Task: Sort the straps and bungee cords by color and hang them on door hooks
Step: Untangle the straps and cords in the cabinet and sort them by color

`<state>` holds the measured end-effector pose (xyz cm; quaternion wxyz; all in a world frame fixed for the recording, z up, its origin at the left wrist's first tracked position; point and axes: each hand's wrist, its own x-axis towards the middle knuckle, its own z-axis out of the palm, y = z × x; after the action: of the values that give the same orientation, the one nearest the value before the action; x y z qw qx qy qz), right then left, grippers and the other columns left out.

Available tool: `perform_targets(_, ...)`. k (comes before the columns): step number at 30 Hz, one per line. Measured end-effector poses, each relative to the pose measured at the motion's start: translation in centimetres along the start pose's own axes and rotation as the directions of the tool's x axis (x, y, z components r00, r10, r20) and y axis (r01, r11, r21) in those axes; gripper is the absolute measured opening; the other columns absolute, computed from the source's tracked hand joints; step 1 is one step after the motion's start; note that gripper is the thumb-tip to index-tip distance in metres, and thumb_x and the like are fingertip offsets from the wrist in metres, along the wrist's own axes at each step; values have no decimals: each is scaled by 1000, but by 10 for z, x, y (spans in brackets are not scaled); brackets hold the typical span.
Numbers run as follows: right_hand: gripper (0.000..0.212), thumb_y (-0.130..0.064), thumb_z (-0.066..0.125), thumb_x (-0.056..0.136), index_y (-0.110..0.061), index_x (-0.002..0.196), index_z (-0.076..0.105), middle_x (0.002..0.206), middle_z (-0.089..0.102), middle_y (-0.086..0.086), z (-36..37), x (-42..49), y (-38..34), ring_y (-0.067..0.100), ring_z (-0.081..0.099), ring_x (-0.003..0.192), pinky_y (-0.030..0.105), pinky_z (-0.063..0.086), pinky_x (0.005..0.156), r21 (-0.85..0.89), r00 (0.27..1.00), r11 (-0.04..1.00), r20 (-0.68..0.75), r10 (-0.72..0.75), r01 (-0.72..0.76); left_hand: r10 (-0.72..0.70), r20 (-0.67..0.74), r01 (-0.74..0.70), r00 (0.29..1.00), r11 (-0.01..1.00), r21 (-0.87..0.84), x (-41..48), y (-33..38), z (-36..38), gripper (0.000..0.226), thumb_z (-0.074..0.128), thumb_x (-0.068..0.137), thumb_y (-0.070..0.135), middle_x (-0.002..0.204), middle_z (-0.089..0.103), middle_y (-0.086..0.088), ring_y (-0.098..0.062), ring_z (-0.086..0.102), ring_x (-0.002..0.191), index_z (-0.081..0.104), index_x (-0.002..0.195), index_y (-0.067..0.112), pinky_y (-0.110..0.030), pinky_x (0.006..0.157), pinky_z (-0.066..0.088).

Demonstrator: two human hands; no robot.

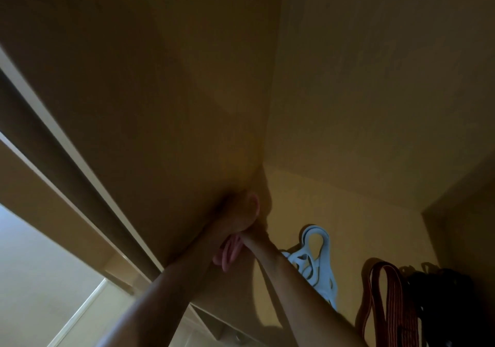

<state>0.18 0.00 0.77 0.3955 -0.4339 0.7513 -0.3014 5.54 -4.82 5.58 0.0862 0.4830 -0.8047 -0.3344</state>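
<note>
**A:** Both arms are up, two of them, reaching high against the brown panel (160, 105). The left hand (238, 214) is on top and the right hand (255, 235) is tucked just under it, the two touching.

**B:** What are the fingers doing?

**A:** Can't tell for either hand. It's dim and blurred up there, and they're bunched together where the hands meet, so it's not clear whether they're apart, together or clamped on anything. One rounded fingertip shows at the top of the left hand, and that's all.

**B:** And the thing being hung?

**A:** The pink strap (227, 254) dangles right below the hands, against the panel and between the two forearms. I count two, maybe three pink strands side by side. Its upper end disappears behind the right hand.

**B:** Over on the right?

**A:** Three separate groups hang on the yellow wall (361, 132). First, nearest the right forearm, are the pale blue straps (317, 259), one tangled bunch of several loops, too overlapped to count. Next is the red strap (388, 301), a single long loop with dark stripes along it. Last, just beside it, is the black bunch (439, 304), too dark to make out how many pieces it holds.

**B:** So four colours.

**A:** Four: pink at the hands, then blue, red and black in a row. What they hang from isn't visible. At far left, one white frame (67, 148) slants across.
</note>
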Motion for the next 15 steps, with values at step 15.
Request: perform_targets(15, 35, -24, 50, 85, -8, 115, 57, 118, 61, 15, -24, 14, 38, 34, 57, 111, 32, 41, 78, -401, 991, 906, -47, 127, -135, 52, 148, -77, 988, 983, 168, 9, -39, 49, 46, 51, 91, 20, 139, 45, -10, -29, 49, 120, 41, 137, 18, -38, 99, 42)
